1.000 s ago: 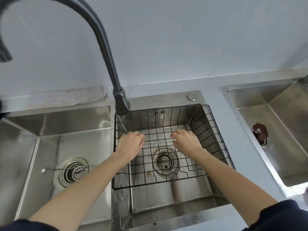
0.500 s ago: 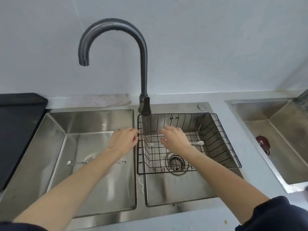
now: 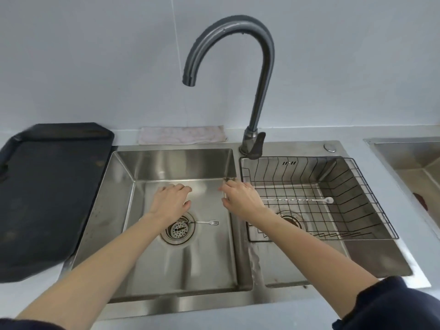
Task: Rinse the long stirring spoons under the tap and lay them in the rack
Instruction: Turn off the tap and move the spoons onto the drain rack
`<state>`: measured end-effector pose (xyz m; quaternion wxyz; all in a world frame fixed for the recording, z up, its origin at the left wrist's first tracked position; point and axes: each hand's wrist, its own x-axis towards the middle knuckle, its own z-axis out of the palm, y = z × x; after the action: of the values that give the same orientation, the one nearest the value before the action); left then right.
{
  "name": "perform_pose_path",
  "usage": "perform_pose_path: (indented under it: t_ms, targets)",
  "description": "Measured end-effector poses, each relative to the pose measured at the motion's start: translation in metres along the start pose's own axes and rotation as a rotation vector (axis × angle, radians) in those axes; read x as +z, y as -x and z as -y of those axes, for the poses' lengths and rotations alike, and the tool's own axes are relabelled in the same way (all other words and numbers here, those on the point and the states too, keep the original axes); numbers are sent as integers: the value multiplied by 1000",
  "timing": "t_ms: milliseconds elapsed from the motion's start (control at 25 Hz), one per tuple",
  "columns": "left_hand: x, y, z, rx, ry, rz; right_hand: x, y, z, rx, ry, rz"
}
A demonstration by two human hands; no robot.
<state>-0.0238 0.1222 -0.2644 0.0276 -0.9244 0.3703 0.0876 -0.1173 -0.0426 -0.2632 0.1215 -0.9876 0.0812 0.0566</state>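
Note:
A long twisted stirring spoon [image 3: 302, 200] lies flat in the black wire rack [image 3: 371, 206], which sits in the right basin, its bowl to the right. A second long spoon with a forked end [image 3: 206, 222] rests on the floor of the left basin [image 3: 209, 258], across the drain strainer [image 3: 178, 229]. My left hand [image 3: 170, 202] hovers over the left basin above that spoon, fingers loose, holding nothing. My right hand [image 3: 239, 198] hovers at the divider between the basins, empty too. The dark curved tap [image 3: 259, 67] has its spout over the left basin; no water runs.
A black tray [image 3: 47, 191] lies on the counter left of the sink. A folded cloth [image 3: 182, 135] sits behind the left basin. Another steel sink [image 3: 414, 163] begins at the far right. The tap lever [image 3: 258, 145] stands at the tap's base.
Both hands moved left, from over the rack to over the left basin and the divider. The view shifted left as well. The spoon in the rack stays where it was laid.

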Motion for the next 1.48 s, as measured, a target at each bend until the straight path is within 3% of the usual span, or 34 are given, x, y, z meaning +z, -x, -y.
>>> perform_pose_path:
  t_ms: [640,1080,1480]
  targets:
    - [102,-20,78,-49,147,310,103,-61,48,125,14,371]
    - [151,-46,77,-6,173,435,157,-89,47,116,47,432]
    - [163,-48,70,8,117,395,167,-90,40,66,55,432]
